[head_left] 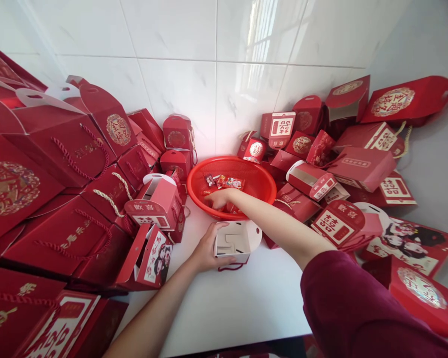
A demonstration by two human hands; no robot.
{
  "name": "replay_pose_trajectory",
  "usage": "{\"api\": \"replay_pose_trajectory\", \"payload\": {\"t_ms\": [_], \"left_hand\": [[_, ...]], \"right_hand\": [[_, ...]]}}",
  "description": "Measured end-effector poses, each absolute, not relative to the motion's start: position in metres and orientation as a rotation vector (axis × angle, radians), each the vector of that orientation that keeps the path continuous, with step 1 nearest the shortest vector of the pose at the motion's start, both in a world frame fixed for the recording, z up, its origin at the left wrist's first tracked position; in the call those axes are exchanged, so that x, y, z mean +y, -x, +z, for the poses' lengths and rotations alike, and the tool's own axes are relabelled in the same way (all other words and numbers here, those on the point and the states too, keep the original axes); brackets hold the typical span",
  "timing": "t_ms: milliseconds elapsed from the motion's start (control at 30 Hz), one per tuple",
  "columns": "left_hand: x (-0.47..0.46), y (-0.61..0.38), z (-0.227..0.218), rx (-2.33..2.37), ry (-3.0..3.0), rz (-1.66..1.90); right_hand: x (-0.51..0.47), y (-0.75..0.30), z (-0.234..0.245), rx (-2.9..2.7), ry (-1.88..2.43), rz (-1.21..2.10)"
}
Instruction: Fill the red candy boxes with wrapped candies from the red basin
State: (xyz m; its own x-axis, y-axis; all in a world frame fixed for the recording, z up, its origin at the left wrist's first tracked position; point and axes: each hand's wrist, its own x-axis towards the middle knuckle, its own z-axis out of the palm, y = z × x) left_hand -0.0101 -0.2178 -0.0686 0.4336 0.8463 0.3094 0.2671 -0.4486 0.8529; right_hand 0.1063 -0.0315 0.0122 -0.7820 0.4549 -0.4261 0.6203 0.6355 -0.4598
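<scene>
My left hand [207, 248] grips the side of a small gift box [231, 241], fingers along its far edge and thumb across the near one. White inside, the box has its top open towards me, a rounded flap at the right and a dark red cord below. My right hand [218, 198] reaches down into a red plastic basket [194, 186] just beyond the box. Several wrapped candies [233, 183] lie in the basket around that hand. Its fingers point down and are partly hidden, so I cannot tell whether they hold a candy.
Red gift boxes with rope handles [78, 154] are stacked high at the left. More red boxes [362, 166] lie in a loose heap at the right, close to my right arm. A white tiled wall [175, 94] rises behind the basket. Beneath everything is a white tabletop [224, 308].
</scene>
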Motion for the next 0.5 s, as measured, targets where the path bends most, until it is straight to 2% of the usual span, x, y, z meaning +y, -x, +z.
{"api": "replay_pose_trajectory", "payload": {"t_ms": [200,367,500], "left_hand": [[-0.214,0.01,-0.078,0.923,-1.907,1.004],[-0.213,0.011,-0.08,0.902,-1.897,1.011],[-0.214,0.012,-0.078,0.899,-1.886,0.983]], "right_hand": [[-0.054,-0.117,0.025,2.492,-0.848,-0.811],[-0.065,-0.137,0.032,2.436,-1.046,-0.722],[-0.069,-0.156,0.029,2.382,-1.106,-0.773]]}}
